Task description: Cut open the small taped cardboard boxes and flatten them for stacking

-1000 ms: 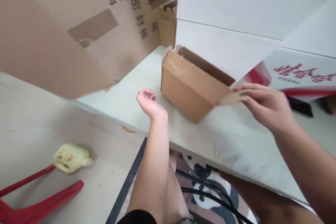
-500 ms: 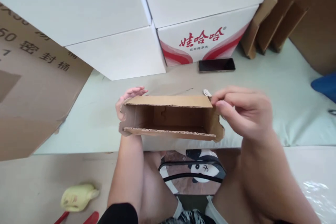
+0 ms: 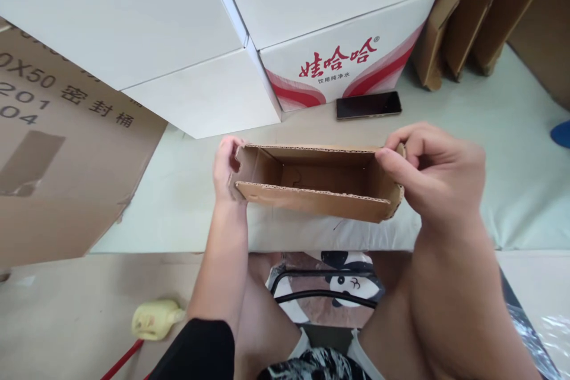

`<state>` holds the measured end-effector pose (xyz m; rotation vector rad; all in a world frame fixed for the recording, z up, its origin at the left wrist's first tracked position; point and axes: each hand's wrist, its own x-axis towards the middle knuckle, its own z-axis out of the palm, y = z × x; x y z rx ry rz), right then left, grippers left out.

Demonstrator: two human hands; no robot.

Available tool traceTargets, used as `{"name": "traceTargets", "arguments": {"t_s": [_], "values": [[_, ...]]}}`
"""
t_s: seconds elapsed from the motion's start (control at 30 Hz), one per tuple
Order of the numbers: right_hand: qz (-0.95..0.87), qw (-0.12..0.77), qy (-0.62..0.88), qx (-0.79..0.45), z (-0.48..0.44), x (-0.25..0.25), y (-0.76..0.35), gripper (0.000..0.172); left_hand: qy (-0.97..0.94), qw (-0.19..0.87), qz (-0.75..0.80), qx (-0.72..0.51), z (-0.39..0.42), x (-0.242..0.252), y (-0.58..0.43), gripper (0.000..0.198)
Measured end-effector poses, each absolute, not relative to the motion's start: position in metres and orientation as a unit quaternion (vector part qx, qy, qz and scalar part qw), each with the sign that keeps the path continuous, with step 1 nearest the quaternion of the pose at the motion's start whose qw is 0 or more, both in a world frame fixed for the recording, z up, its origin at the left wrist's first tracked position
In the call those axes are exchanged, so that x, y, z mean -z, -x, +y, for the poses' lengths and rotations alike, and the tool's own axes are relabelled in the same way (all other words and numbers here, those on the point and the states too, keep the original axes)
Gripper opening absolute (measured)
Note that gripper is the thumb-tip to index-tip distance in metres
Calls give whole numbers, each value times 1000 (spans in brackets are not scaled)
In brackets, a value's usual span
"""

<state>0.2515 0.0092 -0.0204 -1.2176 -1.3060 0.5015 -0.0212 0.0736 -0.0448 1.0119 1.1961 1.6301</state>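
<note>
Between my hands is a narrow brown cardboard box [image 3: 312, 202], its open top facing me and its long flaps raised. My left hand [image 3: 225, 169] wraps round the box's left end, the fingers partly hidden behind the notched end flap. At the right end, my right hand [image 3: 439, 169] pinches the far corner between thumb and fingers. Inside the box I see bare brown walls and a thin dark curved mark. The box is over the pale green covered surface [image 3: 449, 214]; I cannot tell whether it rests on it.
White cartons [image 3: 205, 89] are stacked behind, one with red print. Before them lies a black phone [image 3: 369, 105]. A large brown carton [image 3: 80, 160] stands left, folded cardboard pieces [image 3: 463, 24] far right. On the floor lies a yellow bottle [image 3: 154, 319]; a black-framed panda-print item [image 3: 329, 285] is below.
Both hands and the box have shifted right and slightly up. The far flap now stands more upright. The right hand grips farther along the right corner, and the left fingers have closed round the end.
</note>
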Motion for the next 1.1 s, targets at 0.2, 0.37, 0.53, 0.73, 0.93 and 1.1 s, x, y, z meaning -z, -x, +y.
{"name": "traceTargets", "arguments": {"t_s": [0.2,0.37,0.53,0.73,0.93,1.1], "values": [[-503,613,555,-250,14,27,-245,38,-412,475,424,-652,45,47,37,46],[-532,531,595,-285,14,18,-241,24,-393,447,465,-656,38,48,36,44],[-566,432,661,-239,7,5,-233,12,-376,406,499,-667,29,40,29,27],[-496,490,686,-210,6,12,-229,21,-393,421,490,-655,22,36,31,24],[-478,519,685,-184,7,11,-227,14,-454,432,472,-620,18,35,41,39],[-456,539,677,-208,5,8,-227,18,-543,488,443,-520,16,33,46,43]]}}
